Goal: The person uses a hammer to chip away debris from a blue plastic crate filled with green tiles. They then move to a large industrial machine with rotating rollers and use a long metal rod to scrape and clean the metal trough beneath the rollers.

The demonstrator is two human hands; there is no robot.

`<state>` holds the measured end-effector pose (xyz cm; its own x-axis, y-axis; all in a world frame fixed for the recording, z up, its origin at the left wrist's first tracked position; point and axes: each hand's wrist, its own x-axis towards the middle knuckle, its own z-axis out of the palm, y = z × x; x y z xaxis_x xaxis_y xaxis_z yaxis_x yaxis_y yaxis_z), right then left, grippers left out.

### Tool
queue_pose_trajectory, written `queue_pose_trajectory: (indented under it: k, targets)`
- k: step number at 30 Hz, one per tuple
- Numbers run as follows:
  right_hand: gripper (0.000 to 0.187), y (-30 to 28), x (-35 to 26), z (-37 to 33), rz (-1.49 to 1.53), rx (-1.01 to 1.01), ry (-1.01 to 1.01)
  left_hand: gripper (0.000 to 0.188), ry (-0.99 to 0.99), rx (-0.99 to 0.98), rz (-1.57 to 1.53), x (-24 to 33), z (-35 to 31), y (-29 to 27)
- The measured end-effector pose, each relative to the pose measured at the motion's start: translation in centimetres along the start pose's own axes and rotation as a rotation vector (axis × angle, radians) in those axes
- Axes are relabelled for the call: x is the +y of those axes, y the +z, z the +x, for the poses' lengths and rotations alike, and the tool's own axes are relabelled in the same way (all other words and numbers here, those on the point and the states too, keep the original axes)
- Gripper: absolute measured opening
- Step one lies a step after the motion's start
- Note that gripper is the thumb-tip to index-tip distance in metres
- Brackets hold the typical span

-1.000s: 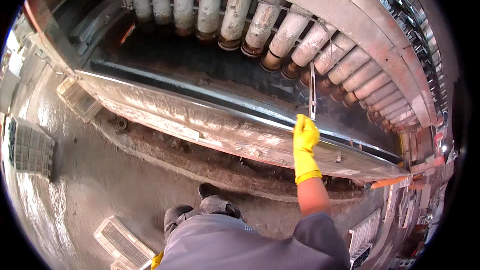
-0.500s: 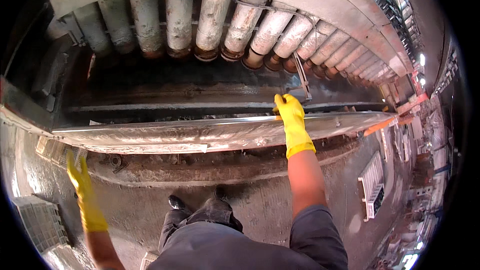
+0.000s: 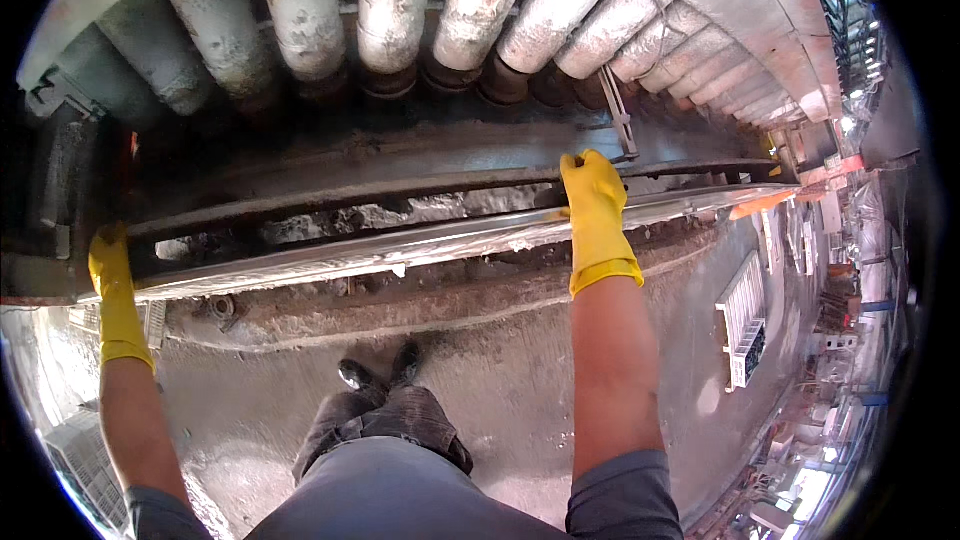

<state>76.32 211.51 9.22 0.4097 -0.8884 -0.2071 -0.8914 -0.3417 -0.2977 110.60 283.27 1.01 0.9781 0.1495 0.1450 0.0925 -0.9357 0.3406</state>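
- Yellow-gloved left hand shifts to left end of long grey metal panel.
- Panel spans between hands.
- Yellow-gloved right hand: fingers curled, beside slim metal bar.
- Either grip: cannot tell.

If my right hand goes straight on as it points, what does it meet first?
Probably a grey cylinder ahead, unless your right hand brushes the metal bracket first; depth is unclear.

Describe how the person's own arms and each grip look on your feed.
The left grip and right grip wear bright yellow gloves reaching past the wrists, with banded cuffs. The forearms are bare up to short, dark grey sleeves. I can make out no cables or markings on either arm.
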Motion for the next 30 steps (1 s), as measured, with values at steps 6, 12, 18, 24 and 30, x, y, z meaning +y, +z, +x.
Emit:
queue_pose_trajectory:
  k: [6,12,18,24,30]
  targets:
    - [0.043,1.2,0.8,2.5,0.003,-0.014,0.027,0.047,0.029,0.064,-0.093,2.7,0.2,1.0]
    - [0.044,1.9,0.5,4.9,-0.216,0.057,-0.049,0.050,0.002,0.075,0.015,4.4,0.3,1.8]
    - [0.048,2.4,-0.7,5.8,-0.290,0.006,0.002,0.049,-0.029,0.036,0.059,7.3,-0.2,1.1]
    - [0.055,3.7,1.5,7.9,-0.289,0.134,-0.064,0.046,-0.098,0.050,0.076,8.9,-0.7,1.2]
    - [0.056,3.7,0.5,6.6,-0.304,0.074,-0.068,0.046,-0.075,0.101,0.050,8.5,-2.1,1.6]
